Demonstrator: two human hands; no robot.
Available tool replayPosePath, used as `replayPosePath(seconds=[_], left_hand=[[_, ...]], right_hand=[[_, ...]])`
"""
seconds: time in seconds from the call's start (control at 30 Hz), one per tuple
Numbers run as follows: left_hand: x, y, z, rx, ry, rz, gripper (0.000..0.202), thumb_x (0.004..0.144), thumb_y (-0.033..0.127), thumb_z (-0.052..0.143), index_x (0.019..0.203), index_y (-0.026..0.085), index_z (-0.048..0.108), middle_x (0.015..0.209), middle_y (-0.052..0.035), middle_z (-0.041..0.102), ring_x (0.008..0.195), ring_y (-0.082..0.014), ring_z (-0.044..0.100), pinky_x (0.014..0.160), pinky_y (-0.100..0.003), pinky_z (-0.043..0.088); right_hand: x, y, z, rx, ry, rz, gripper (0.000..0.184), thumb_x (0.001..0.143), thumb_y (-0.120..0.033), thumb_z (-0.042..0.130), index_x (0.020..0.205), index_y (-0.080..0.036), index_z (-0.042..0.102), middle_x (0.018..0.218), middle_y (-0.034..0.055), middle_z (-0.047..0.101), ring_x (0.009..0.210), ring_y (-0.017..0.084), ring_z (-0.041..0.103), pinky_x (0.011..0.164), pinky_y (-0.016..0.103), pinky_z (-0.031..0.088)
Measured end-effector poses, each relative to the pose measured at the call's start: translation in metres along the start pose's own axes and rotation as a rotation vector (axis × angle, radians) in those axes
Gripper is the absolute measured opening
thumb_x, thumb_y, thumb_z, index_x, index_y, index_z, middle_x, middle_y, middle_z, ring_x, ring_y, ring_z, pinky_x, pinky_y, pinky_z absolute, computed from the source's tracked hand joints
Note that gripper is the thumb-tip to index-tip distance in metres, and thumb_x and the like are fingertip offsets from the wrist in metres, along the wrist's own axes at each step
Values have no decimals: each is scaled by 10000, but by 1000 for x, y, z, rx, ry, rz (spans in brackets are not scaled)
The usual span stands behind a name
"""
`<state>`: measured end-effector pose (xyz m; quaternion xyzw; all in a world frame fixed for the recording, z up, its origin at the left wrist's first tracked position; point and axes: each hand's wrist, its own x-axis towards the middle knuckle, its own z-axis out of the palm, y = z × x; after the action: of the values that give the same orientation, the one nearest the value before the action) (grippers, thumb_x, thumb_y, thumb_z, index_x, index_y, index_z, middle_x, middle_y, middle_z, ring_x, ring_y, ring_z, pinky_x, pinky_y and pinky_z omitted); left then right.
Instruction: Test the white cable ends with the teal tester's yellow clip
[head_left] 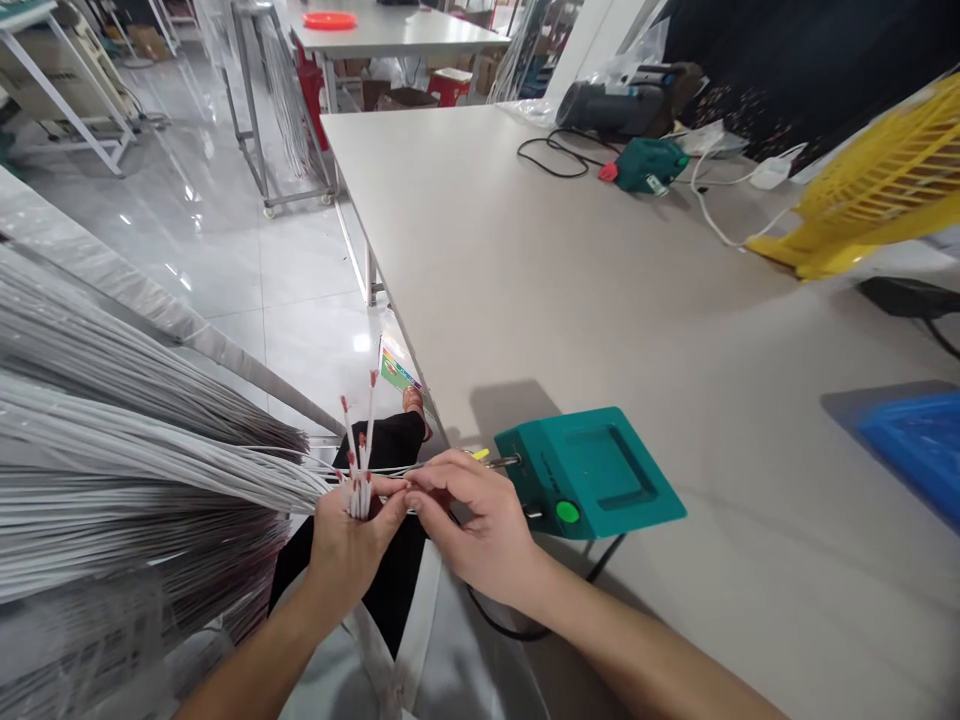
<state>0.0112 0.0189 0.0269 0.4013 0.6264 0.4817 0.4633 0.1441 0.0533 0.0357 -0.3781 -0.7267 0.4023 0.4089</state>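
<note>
My left hand is closed around several thin white wires with red tips, which stand up out of its grip. Its thumb and forefinger pinch together and meet the fingertips of my right hand. The right hand is also closed in a pinch; whatever lies between the fingertips is too small to make out. Just beyond the right hand, on the table edge, sits a teal device with a green button and a metal rod pointing toward the hands. A thick bundle of white wires reaches in from the left, its ends near the left hand.
The grey table bears a yellow fan, a blue tray, a small green device and cords. Left of it, a wrapped rail borders the wire bundles. A wheeled metal rack stands on the shiny floor.
</note>
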Motion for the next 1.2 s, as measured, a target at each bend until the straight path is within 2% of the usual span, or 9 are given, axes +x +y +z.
replayPosePath(seconds=[0.1, 0.2, 0.33, 0.47, 0.7, 0.8, 0.97, 1.07, 1.2], left_hand=[[-1, -2, -1, 52, -12, 36, 100, 703, 268, 670, 667, 176, 684, 651, -14, 656, 626, -158, 574, 613, -257, 444], [-3, -3, -3, -19, -31, -26, 156, 724, 316, 662, 708, 161, 674, 593, 2, 603, 519, -116, 494, 488, -224, 378], [-8, -11, -4, -261, -87, -114, 206, 756, 344, 641, 722, 141, 638, 548, 28, 524, 419, -53, 332, 389, -191, 237], [-10, -17, -4, -370, -117, -167, 218, 765, 347, 637, 737, 132, 616, 571, 23, 523, 400, -35, 297, 366, -185, 180], [-7, -13, -10, -279, -124, -170, 212, 756, 349, 640, 741, 138, 630, 583, 18, 532, 411, -40, 310, 372, -184, 199], [-7, -7, -13, -151, -135, -132, 186, 752, 336, 641, 720, 153, 651, 574, 16, 536, 438, -61, 353, 394, -194, 249], [-6, -2, -17, -44, -277, -41, 144, 739, 291, 657, 659, 171, 664, 530, 20, 497, 476, -85, 385, 430, -205, 285], [-4, -5, -21, -108, -304, -104, 207, 759, 334, 632, 642, 164, 652, 515, 22, 476, 431, -67, 328, 390, -201, 234], [-4, -9, -22, -289, -293, -216, 223, 733, 367, 659, 674, 152, 648, 565, 3, 528, 423, -56, 339, 377, -192, 219]], right_hand=[[0, 1, 1, -19, 10, 10, 121, 802, -133, 520, 817, -162, 636, 734, 51, 596, 665, 130, 559, 574, 241, 457], [2, 0, 0, 6, -14, 84, 143, 833, -154, 494, 779, -175, 625, 707, 36, 594, 684, 131, 566, 603, 245, 456], [3, 1, 1, 201, -44, 198, 169, 858, -219, 480, 755, -172, 605, 674, 7, 535, 528, 83, 514, 506, 222, 437], [1, 2, 5, 389, -66, 241, 155, 852, -254, 494, 775, -167, 597, 709, 2, 527, 464, 55, 491, 465, 211, 435], [4, -2, -7, 160, -40, 168, 116, 808, -209, 548, 876, -182, 638, 778, 41, 577, 597, 97, 535, 511, 218, 456], [9, -6, -19, 110, -119, 103, 244, 775, -213, 594, 1016, -186, 624, 955, 76, 560, 610, 85, 526, 533, 225, 471], [16, -9, -29, 42, -372, 12, 125, 808, -173, 553, 797, -208, 673, 822, 33, 569, 712, 105, 552, 550, 195, 440], [14, -5, -23, 181, -321, 55, 100, 807, -207, 576, 756, -190, 661, 798, 26, 553, 694, 96, 547, 581, 203, 456], [5, 3, -2, 587, -183, 306, 125, 758, -293, 642, 723, -173, 648, 799, 16, 522, 595, 72, 536, 482, 183, 468]])
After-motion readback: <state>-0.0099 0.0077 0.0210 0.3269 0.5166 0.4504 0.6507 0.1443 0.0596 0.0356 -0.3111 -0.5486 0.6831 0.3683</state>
